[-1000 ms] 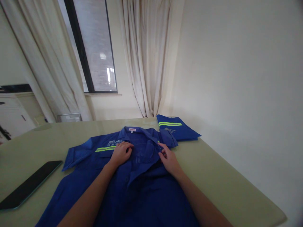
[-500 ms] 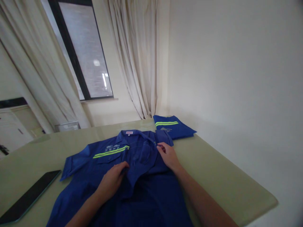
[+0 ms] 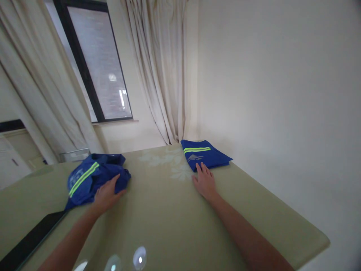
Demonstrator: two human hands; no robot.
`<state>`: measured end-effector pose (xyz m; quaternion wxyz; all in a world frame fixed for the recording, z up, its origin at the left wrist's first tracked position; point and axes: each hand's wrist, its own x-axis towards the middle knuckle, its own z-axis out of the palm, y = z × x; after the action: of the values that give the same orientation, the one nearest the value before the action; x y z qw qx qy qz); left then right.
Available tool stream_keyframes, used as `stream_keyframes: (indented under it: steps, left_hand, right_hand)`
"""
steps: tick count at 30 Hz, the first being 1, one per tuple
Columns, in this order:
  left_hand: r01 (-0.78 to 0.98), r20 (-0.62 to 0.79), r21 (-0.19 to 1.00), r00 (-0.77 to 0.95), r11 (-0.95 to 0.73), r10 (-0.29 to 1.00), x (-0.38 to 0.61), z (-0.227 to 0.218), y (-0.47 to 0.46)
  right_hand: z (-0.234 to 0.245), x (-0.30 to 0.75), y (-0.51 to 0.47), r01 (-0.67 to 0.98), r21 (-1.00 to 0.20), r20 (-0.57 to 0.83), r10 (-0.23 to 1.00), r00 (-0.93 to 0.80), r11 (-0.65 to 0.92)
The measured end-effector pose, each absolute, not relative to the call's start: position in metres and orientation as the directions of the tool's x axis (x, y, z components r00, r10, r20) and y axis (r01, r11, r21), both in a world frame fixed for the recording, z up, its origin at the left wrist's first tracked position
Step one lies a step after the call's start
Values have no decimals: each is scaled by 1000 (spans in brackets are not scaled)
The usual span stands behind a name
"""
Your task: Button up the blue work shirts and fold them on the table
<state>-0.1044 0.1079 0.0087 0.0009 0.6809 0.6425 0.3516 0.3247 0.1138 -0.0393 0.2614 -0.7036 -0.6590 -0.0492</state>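
A blue work shirt point(image 3: 87, 173) with yellow-green reflective stripes lies bunched in a heap at the left of the table. My left hand point(image 3: 108, 194) rests against its right side, thumb and a finger spread apart; the other fingers are partly hidden. Farther right, a folded blue garment point(image 3: 217, 155) with similar stripes and a grey print lies flat near the table's far corner. My right hand point(image 3: 205, 182) is open, its outstretched fingertips at the near edge of this garment.
A dark flat tablet-like device point(image 3: 34, 235) lies at the left, its far end beside the bunched shirt. The pale green table point(image 3: 163, 210) reflects lights near its front. A wall point(image 3: 270, 98) borders its right side. Curtains point(image 3: 160, 75) and a window point(image 3: 98, 64) are behind it.
The shirt that was spread out under both hands is now heaped at the left. My left hand has moved left with it; my right hand has left it and reached the folded garment.
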Motion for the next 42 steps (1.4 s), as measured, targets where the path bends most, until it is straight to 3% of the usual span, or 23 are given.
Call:
stream_keyframes:
  steps: [2, 4, 8, 12, 16, 20, 23, 25, 27, 31, 33, 36, 39, 42]
  left_hand:
    - [912, 401, 384, -21, -147, 916, -104, -32, 97]
    - [918, 420, 344, 38, -198, 907, -99, -57, 84]
    - [900, 456, 323, 124, -294, 881, -73, -58, 59]
    - [866, 371, 336, 239, -369, 898, -53, -44, 54]
    - [846, 391, 371, 231, -382, 891, -58, -45, 60]
    - [834, 270, 480, 152, -270, 951, -52, -44, 59]
    - [793, 236, 571, 90, -213, 968, -15, -36, 47]
    - [741, 319, 547, 245, -389, 915, 17, -29, 38]
    - [687, 297, 520, 411, -507, 862, 42, -23, 32]
    - [697, 196, 418, 557, -583, 807, 59, -21, 32]
    - [701, 203, 361, 584, -615, 786, 56, -25, 34]
    - [709, 251, 342, 564, -617, 787, 57, -31, 34]
    - [697, 310, 423, 489, -578, 816, 63, -33, 33]
    - [574, 312, 691, 311, -439, 898, 65, -33, 36]
  right_hand:
    - [-41, 325, 120, 959, -284, 389, 912, 130, -16]
    - [-41, 327, 126, 960, -279, 350, 927, 133, -33]
    - [-35, 330, 130, 962, -273, 300, 948, 111, -26]
    - [-24, 322, 115, 962, -246, 341, 940, -28, 117]
    - [-15, 296, 89, 909, -250, 315, 916, -249, 333]
    - [-9, 251, 58, 589, -432, 315, 726, -611, 683]
    - [-5, 223, 40, 380, -632, 297, 664, -686, 675]
    - [-1, 219, 35, 348, -702, 324, 714, -621, 622]
    - [3, 228, 39, 339, -751, 376, 790, -485, 566]
    - [12, 279, 67, 260, -872, 418, 907, -46, 415]
    - [12, 307, 82, 261, -890, 428, 882, 198, 374]
    - [5, 338, 99, 274, -908, 408, 817, 407, 317]
    - [-7, 353, 107, 278, -922, 380, 773, 507, 271]
    - [-14, 356, 109, 278, -934, 350, 731, 585, 224]
